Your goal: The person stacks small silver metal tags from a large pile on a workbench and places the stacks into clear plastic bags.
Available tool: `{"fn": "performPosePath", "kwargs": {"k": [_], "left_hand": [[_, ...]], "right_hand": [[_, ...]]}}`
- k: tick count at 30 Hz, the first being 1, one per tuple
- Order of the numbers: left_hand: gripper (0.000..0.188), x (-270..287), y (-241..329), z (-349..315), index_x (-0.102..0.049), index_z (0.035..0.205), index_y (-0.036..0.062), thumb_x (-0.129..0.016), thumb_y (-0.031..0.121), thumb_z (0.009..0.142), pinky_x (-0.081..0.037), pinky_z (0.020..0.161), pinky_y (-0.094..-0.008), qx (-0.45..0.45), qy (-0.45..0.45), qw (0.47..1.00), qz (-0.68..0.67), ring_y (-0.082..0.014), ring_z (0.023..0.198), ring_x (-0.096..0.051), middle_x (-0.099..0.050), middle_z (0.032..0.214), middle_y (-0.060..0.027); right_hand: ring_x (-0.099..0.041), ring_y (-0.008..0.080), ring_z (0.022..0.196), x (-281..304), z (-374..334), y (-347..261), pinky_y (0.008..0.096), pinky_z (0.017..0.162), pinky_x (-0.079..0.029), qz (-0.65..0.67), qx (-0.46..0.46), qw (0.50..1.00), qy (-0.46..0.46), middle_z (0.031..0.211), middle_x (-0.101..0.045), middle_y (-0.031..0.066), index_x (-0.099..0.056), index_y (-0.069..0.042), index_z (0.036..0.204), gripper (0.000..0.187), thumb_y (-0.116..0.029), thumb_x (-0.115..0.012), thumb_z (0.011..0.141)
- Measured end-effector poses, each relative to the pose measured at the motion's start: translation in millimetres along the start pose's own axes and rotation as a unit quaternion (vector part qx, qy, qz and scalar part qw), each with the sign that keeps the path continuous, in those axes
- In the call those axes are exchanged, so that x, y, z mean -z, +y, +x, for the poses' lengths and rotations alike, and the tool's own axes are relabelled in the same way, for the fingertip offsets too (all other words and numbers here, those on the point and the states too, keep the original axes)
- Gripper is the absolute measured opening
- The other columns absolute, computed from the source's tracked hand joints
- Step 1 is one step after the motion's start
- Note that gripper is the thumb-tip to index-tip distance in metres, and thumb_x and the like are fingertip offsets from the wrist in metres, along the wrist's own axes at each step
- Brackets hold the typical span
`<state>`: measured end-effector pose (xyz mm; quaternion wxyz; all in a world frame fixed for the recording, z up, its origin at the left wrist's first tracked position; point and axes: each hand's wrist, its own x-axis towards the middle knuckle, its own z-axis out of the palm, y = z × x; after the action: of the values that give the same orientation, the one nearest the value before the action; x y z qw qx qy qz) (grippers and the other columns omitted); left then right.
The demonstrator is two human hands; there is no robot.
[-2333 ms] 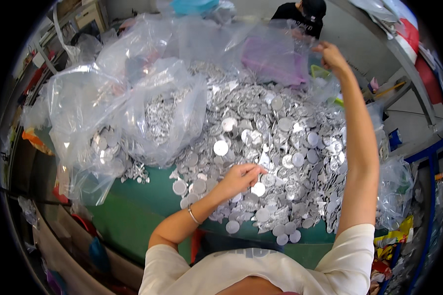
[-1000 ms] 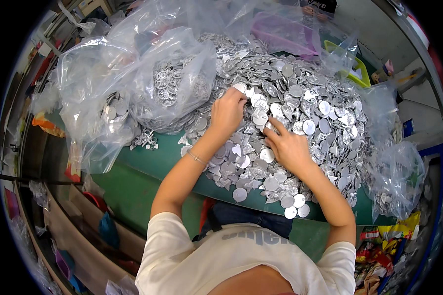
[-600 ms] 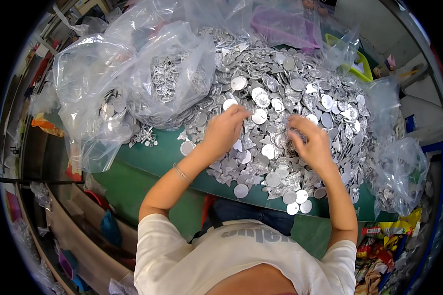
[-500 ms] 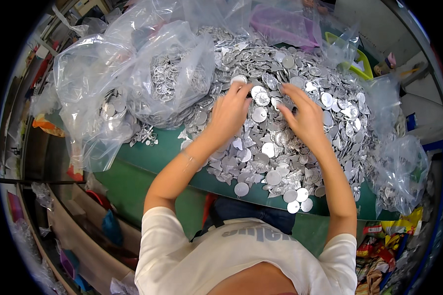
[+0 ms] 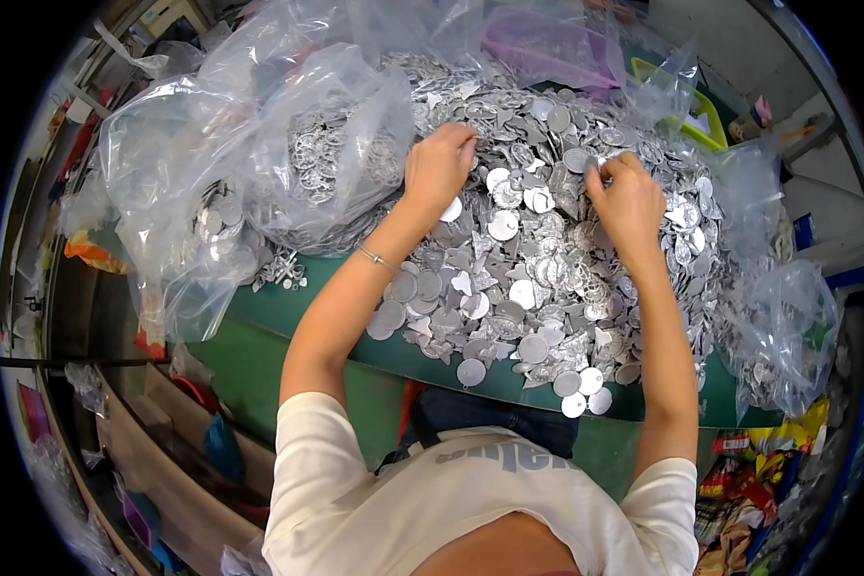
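A broad heap of silver-coloured flat metal pieces [image 5: 547, 250], many of them round discs and some star-like or irregular, covers the green table. Over the heap's upper left part is my left hand [image 5: 439, 171], its thumb and fingers pinched together; whatever lies between the tips is too small to make out. My right hand [image 5: 630, 204] is over the right side of the heap, with its fingertips closed on a grey metal disc [image 5: 591, 166]. Several loose discs [image 5: 391, 315] lie beside my left forearm. More round discs [image 5: 582, 389] rest at the table's near edge.
Clear plastic bags [image 5: 331, 158] of metal pieces stand at the left; another bag [image 5: 782, 326] lies at the right. Behind the heap are a purple basket [image 5: 600, 60] and a yellow-green basket [image 5: 710, 134]. The green table [image 5: 432, 372] ends just ahead of my body.
My hands have moved apart, the left one slightly left and the right one to the right. The right fingers, spread before, are now closed on a disc.
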<state>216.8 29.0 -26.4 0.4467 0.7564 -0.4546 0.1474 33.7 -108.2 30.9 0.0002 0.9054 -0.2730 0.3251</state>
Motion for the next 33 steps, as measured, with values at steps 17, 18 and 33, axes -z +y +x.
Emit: {"fn": "performPosePath", "kwargs": {"k": [17,18,33], "left_hand": [[0.018,35,40,-60,-0.062,0.092,-0.0013,-0.060,0.014,0.082,-0.034,0.043,-0.0168,0.282,-0.123,0.899,-0.310,-0.0042,0.049,-0.046,-0.056,0.067,0.0001],[0.019,37,42,-66,-0.061,0.094,-0.0012,-0.059,0.014,0.083,-0.034,0.043,-0.0168,0.339,-0.145,0.843,-0.393,-0.0047,0.051,-0.047,-0.056,0.068,-0.0001],[0.018,41,81,-109,-0.051,0.103,0.0013,-0.052,0.009,0.087,-0.053,0.073,-0.0319,0.534,-0.155,0.502,-0.663,-0.0273,0.088,-0.061,-0.056,0.090,-0.0083]], "right_hand": [[-0.052,0.0164,0.057,31,-85,49,0.0284,0.056,-0.040,0.293,-0.175,0.923,-0.179,0.065,-0.058,0.0092,-0.060,0.002,0.084,0.018,-0.015,-0.059,0.081],[-0.053,0.0181,0.058,31,-87,48,0.0290,0.057,-0.041,0.291,-0.184,0.925,-0.161,0.065,-0.058,0.0099,-0.060,0.002,0.086,0.017,-0.014,-0.059,0.080],[-0.051,0.0173,0.053,9,-109,26,0.0272,0.049,-0.040,0.323,-0.157,0.933,-0.033,0.074,-0.058,0.0045,-0.057,-0.004,0.088,0.020,-0.016,-0.068,0.075]]}}
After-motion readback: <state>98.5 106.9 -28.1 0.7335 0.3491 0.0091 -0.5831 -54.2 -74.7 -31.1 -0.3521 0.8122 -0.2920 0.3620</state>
